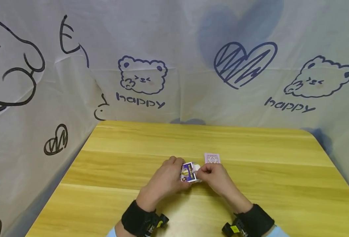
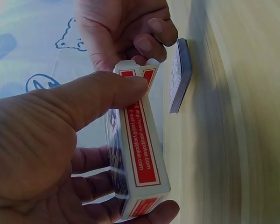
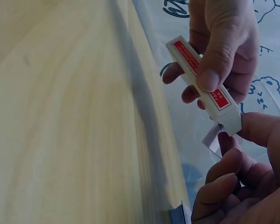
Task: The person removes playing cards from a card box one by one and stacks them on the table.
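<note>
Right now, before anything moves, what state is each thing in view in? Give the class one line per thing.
Card box: held above the table, flaps sticking out at one end.
Card stack: lying flat on the table, patterned side up, neatly squared.
Left hand: gripping the card box.
Right hand: thumb and finger pinching at the box's flapped end.
Wristbands: strapped on both wrists.

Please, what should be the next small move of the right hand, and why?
Probably the right hand should spread the flaps wider: the left hand grips the card box, its end stands open, and the deck lies outside on the table.
</note>
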